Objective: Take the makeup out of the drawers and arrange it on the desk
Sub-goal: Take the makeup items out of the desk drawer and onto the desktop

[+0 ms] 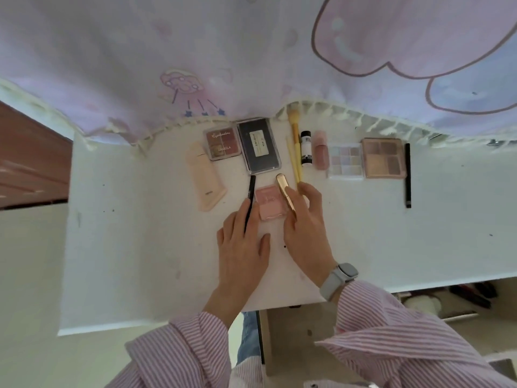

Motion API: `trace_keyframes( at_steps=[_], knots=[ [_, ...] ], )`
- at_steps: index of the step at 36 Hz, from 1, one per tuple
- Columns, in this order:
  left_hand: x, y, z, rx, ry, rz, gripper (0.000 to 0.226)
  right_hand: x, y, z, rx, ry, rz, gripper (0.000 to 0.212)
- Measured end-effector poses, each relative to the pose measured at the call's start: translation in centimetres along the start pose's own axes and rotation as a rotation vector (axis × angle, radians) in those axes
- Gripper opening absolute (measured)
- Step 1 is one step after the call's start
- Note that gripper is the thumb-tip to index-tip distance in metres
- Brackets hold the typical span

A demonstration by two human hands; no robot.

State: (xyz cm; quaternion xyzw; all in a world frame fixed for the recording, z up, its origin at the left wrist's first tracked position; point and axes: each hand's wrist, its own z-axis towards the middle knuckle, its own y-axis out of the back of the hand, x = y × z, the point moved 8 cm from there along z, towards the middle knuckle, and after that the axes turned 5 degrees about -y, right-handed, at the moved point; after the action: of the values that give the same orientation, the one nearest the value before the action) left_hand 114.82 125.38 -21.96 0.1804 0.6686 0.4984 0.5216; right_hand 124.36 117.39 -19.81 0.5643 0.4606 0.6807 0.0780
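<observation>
Makeup lies in a row on the white desk (140,247). It includes a beige tube (205,180), a red eyeshadow palette (223,143), a dark compact (261,147), yellow brushes (295,147), a white bottle (306,148), a pink bottle (320,151), a pastel palette (345,161), a brown palette (383,158) and a black pencil (408,175). My left hand (243,250) lies flat with straight fingers, and a black liner pencil (251,194) runs between them. My right hand (306,228) pinches a gold tube (285,193) between thumb and forefinger, beside a pink blush compact (268,203).
A pastel printed curtain (223,51) hangs over the desk's far edge. An open drawer (458,301) with dark items shows under the desk at the right. A reddish surface (28,158) lies to the left.
</observation>
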Motion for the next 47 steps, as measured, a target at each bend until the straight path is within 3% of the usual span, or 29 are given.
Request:
trace_keyframes(
  at_steps=[7, 12, 23, 28, 33, 38, 42, 47],
  knots=[
    [-0.1, -0.2, 0.7, 0.006, 0.000, -0.004, 0.050, -1.0, 0.8, -2.4, -0.028, 0.053, -0.185, 0.041],
    [-0.6, -0.2, 0.6, -0.020, 0.031, -0.038, 0.048, -1.2, -0.1, -2.5, 0.091, 0.070, -0.167, 0.050],
    [-3.2, 1.1, -1.8, -0.142, 0.063, -0.023, 0.040, -3.2, 3.5, -4.6, 0.188, 0.108, -0.094, 0.042],
    [-8.8, 0.3, -5.8, -0.215, -0.070, -0.065, 0.032, -6.9, 8.3, -8.8, 0.218, 0.221, -0.054, 0.033],
    [-15.9, -6.2, -10.5, -0.027, -0.111, -0.167, 0.029, -15.5, 12.0, -14.2, 0.431, 0.207, -0.193, 0.026],
    [-19.5, -17.0, -14.4, 0.380, 0.106, -0.216, 0.034, -27.9, 14.5, -17.2, 0.602, -0.055, -0.371, 0.026],
    [-20.6, -22.4, -15.4, 0.553, 0.252, -0.168, 0.040, -34.3, 16.3, -16.7, 0.636, -0.276, -0.530, 0.043],
    [-21.0, -27.1, -13.7, 0.683, 0.177, -0.052, 0.046, -35.6, 14.4, -15.0, 0.714, -0.245, -0.589, 0.064]
  ],
)
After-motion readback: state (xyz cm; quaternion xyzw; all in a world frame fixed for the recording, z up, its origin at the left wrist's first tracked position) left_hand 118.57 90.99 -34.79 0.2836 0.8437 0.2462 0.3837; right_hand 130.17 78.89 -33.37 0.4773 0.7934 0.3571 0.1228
